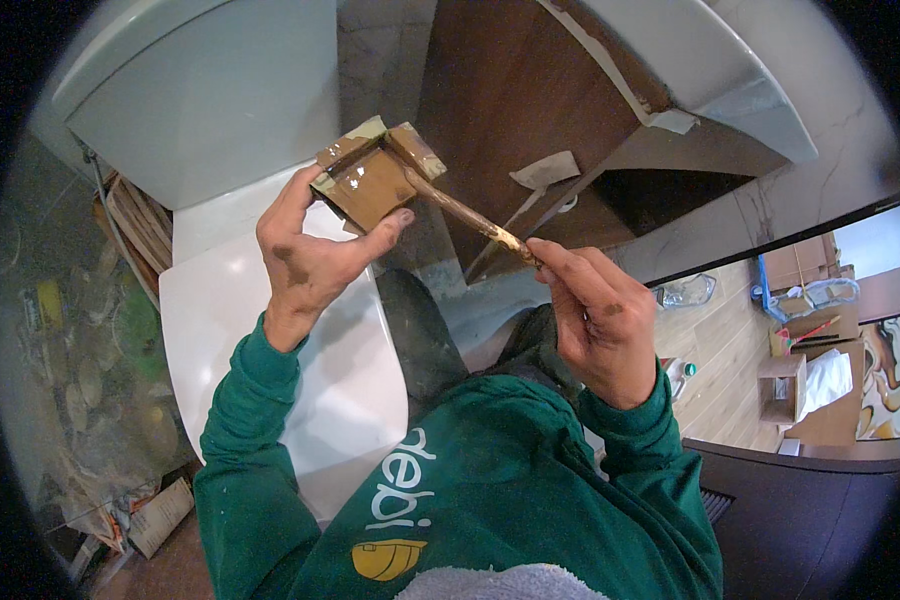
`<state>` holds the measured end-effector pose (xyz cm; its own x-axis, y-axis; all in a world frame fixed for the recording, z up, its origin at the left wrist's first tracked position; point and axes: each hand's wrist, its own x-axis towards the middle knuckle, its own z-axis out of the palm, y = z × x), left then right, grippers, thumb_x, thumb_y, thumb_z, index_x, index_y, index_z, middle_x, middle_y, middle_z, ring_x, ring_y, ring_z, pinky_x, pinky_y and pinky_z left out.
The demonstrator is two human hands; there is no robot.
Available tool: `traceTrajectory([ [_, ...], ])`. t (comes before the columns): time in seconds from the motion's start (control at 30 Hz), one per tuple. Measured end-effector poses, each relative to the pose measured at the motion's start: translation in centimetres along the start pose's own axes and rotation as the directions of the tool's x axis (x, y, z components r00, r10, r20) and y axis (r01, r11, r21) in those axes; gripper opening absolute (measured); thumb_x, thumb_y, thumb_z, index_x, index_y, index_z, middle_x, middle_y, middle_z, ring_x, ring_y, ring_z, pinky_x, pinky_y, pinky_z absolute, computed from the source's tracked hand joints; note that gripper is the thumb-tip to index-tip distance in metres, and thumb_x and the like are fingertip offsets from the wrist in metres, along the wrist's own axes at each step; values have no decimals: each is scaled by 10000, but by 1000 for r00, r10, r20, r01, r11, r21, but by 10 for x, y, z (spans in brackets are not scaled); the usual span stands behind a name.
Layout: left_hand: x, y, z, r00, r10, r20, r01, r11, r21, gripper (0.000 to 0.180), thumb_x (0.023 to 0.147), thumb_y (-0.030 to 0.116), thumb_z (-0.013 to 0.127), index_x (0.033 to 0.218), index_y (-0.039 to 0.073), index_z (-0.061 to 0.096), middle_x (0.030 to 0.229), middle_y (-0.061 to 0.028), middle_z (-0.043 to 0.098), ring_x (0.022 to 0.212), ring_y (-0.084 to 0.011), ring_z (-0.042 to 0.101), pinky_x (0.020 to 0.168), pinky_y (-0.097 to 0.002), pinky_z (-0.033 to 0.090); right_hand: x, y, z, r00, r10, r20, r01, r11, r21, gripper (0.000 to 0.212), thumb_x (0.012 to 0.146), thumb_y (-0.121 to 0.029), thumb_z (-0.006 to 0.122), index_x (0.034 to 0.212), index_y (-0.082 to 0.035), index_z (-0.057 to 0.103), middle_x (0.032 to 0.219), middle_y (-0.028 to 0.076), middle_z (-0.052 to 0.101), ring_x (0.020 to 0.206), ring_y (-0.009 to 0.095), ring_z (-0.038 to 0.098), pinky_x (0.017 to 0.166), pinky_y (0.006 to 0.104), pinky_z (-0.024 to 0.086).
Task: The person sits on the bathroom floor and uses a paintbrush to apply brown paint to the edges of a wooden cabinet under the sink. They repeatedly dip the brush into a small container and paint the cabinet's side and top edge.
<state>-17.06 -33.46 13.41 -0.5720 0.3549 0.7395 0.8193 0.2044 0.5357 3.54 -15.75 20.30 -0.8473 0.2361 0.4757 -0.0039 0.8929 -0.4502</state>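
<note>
**Brown-smeared square open box [372, 188] and slender brown-coated stick [464, 212], both held up**

Head view: the smudged left hand [305, 240] grips the box's side, near a glossy white toilet lid [230, 315]. The right hand [602, 312] pinches the stick's near end; its far end reaches the box. Beyond stands a brown wood-grained panel [515, 80].

Plank floor [725, 330], clear bottle [676, 378], open box [782, 366]

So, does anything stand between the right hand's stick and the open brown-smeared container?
Nothing visible does. The stick runs from the fingers of the right hand to the open container; the left hand holds that, its thumb below the stick, apart from it.
</note>
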Motion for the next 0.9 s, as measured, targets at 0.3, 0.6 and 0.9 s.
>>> traceTrajectory([
  [0.3, 0, -2, 1, 1000, -7, -4, 7, 999, -31, 647, 656, 292, 924, 1142, -43, 661, 1014, -178, 731, 949, -276, 725, 855, -366, 582, -1, 8, 1, 998, -26, -52, 31, 995, 94, 257, 917, 72, 600, 1139, -2, 706, 840, 90, 702, 692, 127, 650, 599, 257, 501],
  [0.6, 3, -8, -1, 1000, 4, -24, -5, 1000, -16, 629, 641, 297, 931, 1112, -22, 663, 991, -156, 734, 916, -265, 729, 814, -347, 591, -5, 15, 13, 961, 236, 140, -270, 911, 312, 233, 973, -26, 586, 1180, 3, 689, 840, 59, 708, 600, 50, 525, 528, 208, 411],
  [0.9, 5, -12, -3, 997, 61, -36, -61, 998, 1, 634, 648, 299, 925, 1127, -16, 656, 1000, -150, 727, 895, -260, 727, 798, -340, 588, 4, 17, 35, 909, 322, 264, -416, 731, 541, 251, 1014, -123, 584, 1201, 14, 680, 812, 69, 688, 543, 25, 480, 480, 188, 374],
])
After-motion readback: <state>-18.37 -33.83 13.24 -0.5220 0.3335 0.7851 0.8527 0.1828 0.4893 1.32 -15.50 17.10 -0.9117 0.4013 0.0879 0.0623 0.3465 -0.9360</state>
